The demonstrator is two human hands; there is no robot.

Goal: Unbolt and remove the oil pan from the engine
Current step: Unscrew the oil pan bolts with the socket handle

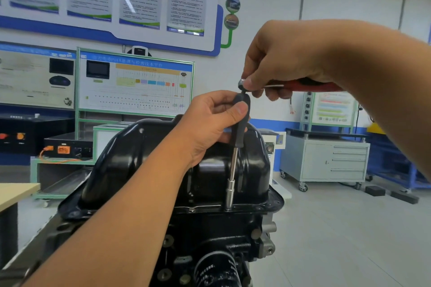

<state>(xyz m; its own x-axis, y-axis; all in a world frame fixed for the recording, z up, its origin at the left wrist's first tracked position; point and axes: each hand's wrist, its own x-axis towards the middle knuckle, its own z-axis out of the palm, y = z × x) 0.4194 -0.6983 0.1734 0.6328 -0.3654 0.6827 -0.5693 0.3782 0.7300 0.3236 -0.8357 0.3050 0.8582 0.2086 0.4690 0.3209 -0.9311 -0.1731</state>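
Observation:
The glossy black oil pan (144, 158) sits on top of the upturned engine (210, 240) in the middle of the view. A socket extension stands upright with its silver socket (230, 194) on the pan's flange at the right side. My left hand (210, 121) grips the extension's black handle (240, 121). My right hand (279, 60) holds a red-handled ratchet (303, 86) above it, with its head (242, 82) at the top of the black handle.
A black oil filter (217, 270) sticks out of the engine toward me. A training panel stand (135, 86) is behind the engine, a grey wheeled cabinet (326, 161) to the right, a wooden table corner (14, 193) at left. Bare floor lies at the right.

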